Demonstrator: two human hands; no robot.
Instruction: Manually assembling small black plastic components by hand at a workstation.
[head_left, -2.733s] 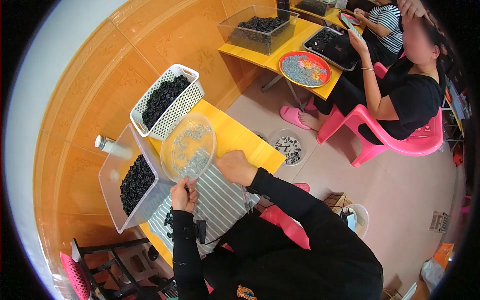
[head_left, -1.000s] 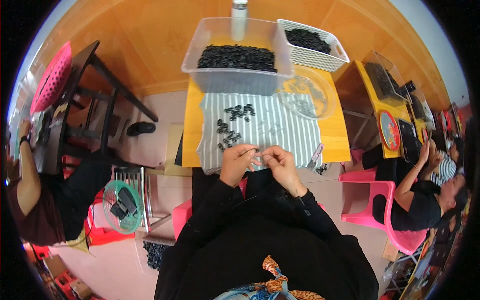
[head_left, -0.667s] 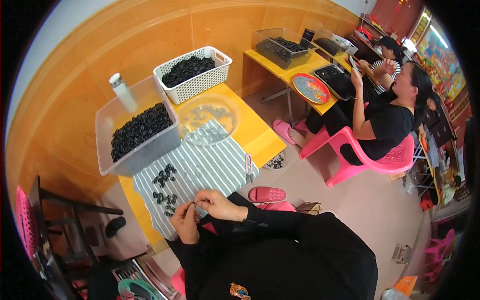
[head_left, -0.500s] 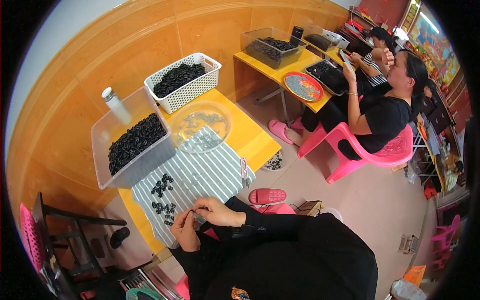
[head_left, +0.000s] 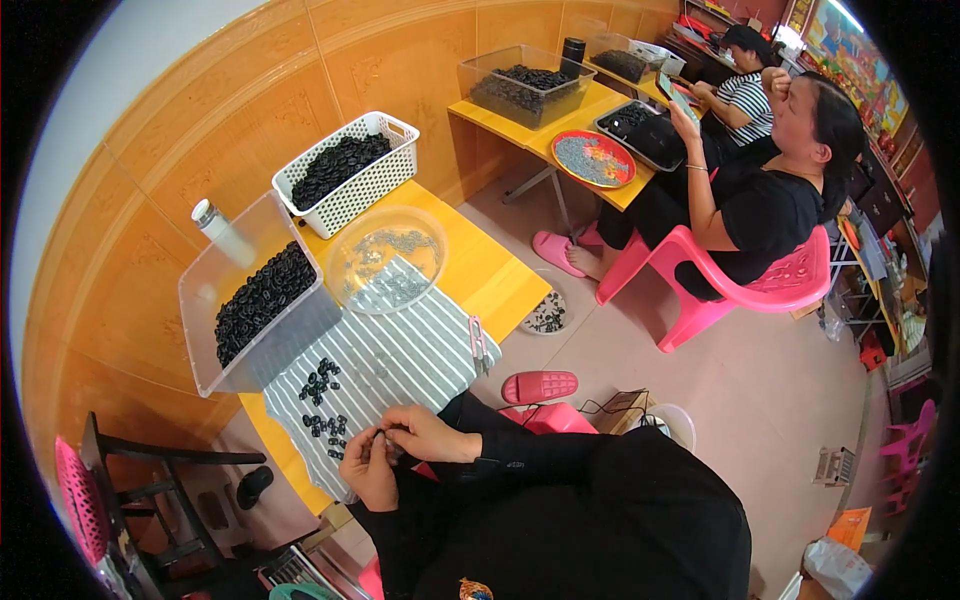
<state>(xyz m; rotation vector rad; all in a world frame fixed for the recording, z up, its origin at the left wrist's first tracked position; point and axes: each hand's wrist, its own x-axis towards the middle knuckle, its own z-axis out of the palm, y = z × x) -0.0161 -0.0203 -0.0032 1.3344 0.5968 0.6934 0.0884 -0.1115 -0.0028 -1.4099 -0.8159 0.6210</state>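
Observation:
My left hand (head_left: 370, 474) and my right hand (head_left: 430, 437) meet over the near edge of a grey-and-white striped cloth (head_left: 425, 345). Both pinch with thumb and fingertips at one spot, where a small black piece (head_left: 380, 434) barely shows; the fingers hide most of it. Two loose clusters of small black oval pieces, the farther cluster (head_left: 320, 381) and the nearer cluster (head_left: 325, 427), lie on the cloth left of my hands. At the cloth's right edge rests a slim hand tool (head_left: 478, 345) with pink and grey parts.
A clear bin (head_left: 292, 345) of black pieces stands left on the yellow table (head_left: 490, 265). Behind are a white basket (head_left: 400, 165) of black pieces and a round clear tray (head_left: 443, 270) of small silvery bits. Two people sit at right, one on a pink chair (head_left: 690, 290).
The view has shifted slightly, so the surroundings sit a little differently. My hands stay pinched together at the same place by the cloth's edge.

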